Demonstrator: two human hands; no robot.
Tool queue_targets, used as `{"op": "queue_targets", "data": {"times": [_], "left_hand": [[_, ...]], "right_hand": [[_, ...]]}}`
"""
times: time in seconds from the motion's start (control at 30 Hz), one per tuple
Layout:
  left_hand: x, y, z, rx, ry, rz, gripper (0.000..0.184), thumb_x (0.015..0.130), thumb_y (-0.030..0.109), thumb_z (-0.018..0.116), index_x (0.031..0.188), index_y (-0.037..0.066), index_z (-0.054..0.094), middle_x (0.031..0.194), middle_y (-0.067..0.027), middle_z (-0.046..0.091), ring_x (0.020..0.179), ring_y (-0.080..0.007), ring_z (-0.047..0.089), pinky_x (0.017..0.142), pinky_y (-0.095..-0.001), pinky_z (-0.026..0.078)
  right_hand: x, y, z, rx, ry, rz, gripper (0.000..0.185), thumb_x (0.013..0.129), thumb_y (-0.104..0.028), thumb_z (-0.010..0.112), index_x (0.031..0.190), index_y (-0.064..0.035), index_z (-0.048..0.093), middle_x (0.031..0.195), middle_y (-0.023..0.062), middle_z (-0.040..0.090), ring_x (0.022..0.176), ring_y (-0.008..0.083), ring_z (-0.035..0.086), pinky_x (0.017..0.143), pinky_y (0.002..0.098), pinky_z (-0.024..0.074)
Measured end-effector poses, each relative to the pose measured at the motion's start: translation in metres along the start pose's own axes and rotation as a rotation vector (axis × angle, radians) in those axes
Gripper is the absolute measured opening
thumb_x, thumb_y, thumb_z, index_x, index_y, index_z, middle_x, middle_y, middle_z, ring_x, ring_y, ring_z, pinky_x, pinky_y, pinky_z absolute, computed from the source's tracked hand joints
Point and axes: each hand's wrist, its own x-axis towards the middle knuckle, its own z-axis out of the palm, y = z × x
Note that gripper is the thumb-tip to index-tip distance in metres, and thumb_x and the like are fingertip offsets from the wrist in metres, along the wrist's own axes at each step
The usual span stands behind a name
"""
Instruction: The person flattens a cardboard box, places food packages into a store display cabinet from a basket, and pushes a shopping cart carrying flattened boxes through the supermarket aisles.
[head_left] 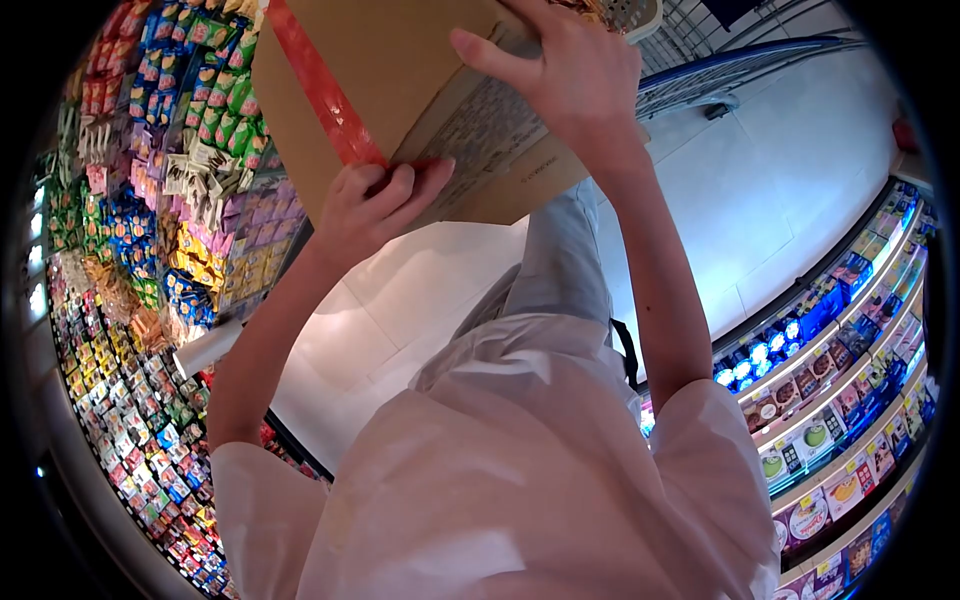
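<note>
A large brown cardboard box (400,60) with a strip of red tape (325,90) fills the top middle of the view, tilted. At the tape's lower end, my left hand (380,205) has its fingers curled in against the box edge. My right hand (570,75) lies over the box's right side, thumb and fingers spread apart, with some fingertips cut off by the top of the frame. Small printing shows on the box's side below it.
Shelves of colourful snack packets (225,110) rise on the left. A blue-railed wire cart (700,75) stands at the upper right, beside a light basket (635,15). Curved shelves of boxed goods (810,435) line the right. Pale floor (750,220) lies between.
</note>
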Motion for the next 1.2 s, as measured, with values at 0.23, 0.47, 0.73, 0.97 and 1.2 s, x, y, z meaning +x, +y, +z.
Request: {"op": "queue_targets", "data": {"times": [0.23, 0.47, 0.73, 0.97, 1.2], "left_hand": [[-0.0007, 0.0013, 0.0006, -0.011, -0.018, -0.017, 0.051, 0.051, 0.000, 0.061, 0.098, 0.019, 0.060, 0.083, 0.0018, 0.042, 0.068, -0.0157, 0.035, 0.057, -0.0221, 0.040], [-0.0015, 0.0004, 0.0000, -0.043, -0.005, -0.023, 0.046, 0.052, 0.002, 0.061, 0.094, 0.018, 0.061, 0.083, 0.0015, 0.042, 0.070, -0.0159, 0.036, 0.059, -0.0235, 0.040], [-0.0012, 0.0005, -0.0016, -0.036, -0.031, -0.015, 0.042, 0.054, 0.004, 0.061, 0.094, 0.017, 0.061, 0.084, 0.0009, 0.042, 0.071, -0.0159, 0.036, 0.060, -0.0244, 0.039], [0.0011, -0.0012, -0.0027, -0.072, -0.028, -0.019, 0.042, 0.056, 0.005, 0.060, 0.096, 0.017, 0.061, 0.084, 0.0006, 0.041, 0.072, -0.0163, 0.036, 0.061, -0.0257, 0.040], [-0.0030, -0.0007, -0.0004, -0.062, -0.026, -0.012, 0.040, 0.057, 0.006, 0.060, 0.095, 0.016, 0.061, 0.086, 0.0007, 0.044, 0.073, -0.0163, 0.037, 0.061, -0.0262, 0.040]], "right_hand": [[-0.0014, 0.0009, 0.0017, 0.026, -0.006, 0.006, 0.059, 0.066, -0.055, 0.055, 0.105, -0.0098, 0.057, 0.078, 0.0132, 0.061, 0.063, 0.0257, 0.059, 0.057, 0.0334, 0.0472], [-0.0007, -0.0005, -0.0013, 0.072, -0.003, 0.013, 0.059, 0.067, -0.053, 0.056, 0.105, -0.0084, 0.057, 0.078, 0.0131, 0.061, 0.064, 0.0253, 0.060, 0.059, 0.0328, 0.0473], [-0.0008, -0.0008, -0.0008, 0.083, -0.028, 0.033, 0.058, 0.066, -0.052, 0.057, 0.105, -0.0082, 0.057, 0.079, 0.0139, 0.061, 0.066, 0.0258, 0.060, 0.059, 0.0332, 0.0474], [-0.0006, 0.0001, -0.0002, 0.080, -0.010, 0.022, 0.058, 0.066, -0.053, 0.057, 0.105, -0.0088, 0.057, 0.080, 0.0139, 0.061, 0.067, 0.0263, 0.060, 0.060, 0.0332, 0.0475], [-0.0006, -0.0023, -0.0012, 0.059, -0.036, 0.043, 0.060, 0.066, -0.054, 0.055, 0.106, -0.0095, 0.056, 0.079, 0.0134, 0.061, 0.066, 0.0259, 0.060, 0.059, 0.0335, 0.0475]]}}
